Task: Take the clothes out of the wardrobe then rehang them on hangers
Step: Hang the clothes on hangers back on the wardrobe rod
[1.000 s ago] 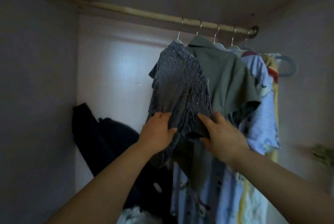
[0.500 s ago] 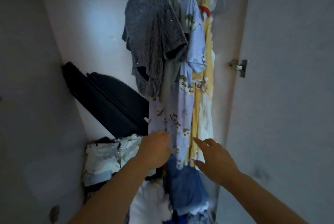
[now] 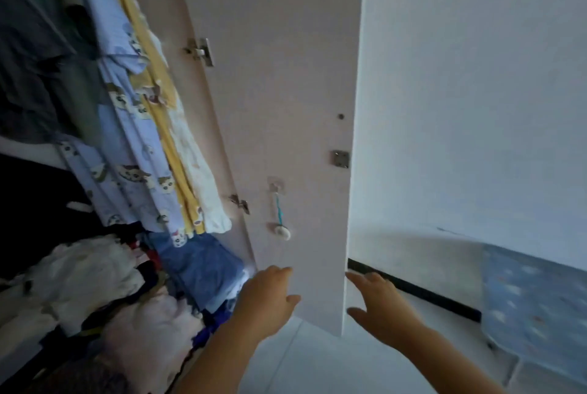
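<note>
Fingers (image 3: 276, 274) moved rt; clothes (image 3: 136, 127) now left.

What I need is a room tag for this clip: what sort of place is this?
Most likely a bedroom at home, seen at an open wardrobe: hanging clothes, a pile of clothes heaped below them, and the wardrobe door standing open on its hinge.

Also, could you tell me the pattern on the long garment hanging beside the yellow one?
Long garment: light blue with cartoon figures; head view.
</note>
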The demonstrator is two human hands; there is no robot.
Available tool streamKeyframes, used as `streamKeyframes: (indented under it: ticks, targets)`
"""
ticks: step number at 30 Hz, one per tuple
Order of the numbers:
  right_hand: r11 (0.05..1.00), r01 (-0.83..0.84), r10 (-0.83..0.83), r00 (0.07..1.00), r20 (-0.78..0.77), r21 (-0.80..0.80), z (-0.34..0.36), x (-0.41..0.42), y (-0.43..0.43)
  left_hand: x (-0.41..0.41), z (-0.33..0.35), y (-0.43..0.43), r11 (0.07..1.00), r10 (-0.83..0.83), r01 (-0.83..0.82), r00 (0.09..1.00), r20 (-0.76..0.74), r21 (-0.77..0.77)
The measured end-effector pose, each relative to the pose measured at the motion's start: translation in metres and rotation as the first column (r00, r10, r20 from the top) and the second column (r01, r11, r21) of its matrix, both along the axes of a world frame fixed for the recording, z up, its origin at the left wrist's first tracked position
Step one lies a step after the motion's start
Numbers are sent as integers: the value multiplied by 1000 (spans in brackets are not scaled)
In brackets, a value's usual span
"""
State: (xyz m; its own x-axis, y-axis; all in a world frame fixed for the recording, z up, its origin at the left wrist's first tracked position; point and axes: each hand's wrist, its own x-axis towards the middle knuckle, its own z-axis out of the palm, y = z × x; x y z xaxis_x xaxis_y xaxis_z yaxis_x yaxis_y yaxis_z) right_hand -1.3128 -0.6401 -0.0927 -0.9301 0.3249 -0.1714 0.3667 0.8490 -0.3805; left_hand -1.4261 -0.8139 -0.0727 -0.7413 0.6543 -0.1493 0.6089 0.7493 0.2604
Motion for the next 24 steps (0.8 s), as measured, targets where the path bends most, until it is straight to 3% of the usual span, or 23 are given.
streamKeyframes:
  ticks: [6, 10, 17, 24]
  targets:
    - [928, 372, -368, 923, 113, -21, -23, 183, 15, 127, -32, 49, 921, -375, 384, 920, 116, -62]
    - [820, 573, -561, 804, 198, -3, -27, 309, 16, 222, -39, 95, 782, -593, 615, 785, 180, -107]
    - [540, 841, -814, 530, 236, -29, -23, 520, -4, 405, -32, 160, 489, -837, 861, 509, 203, -142]
    - [230, 973, -947, 230, 225, -27, -19, 743, -50, 631, -33, 192, 217, -942, 966, 246, 230, -144]
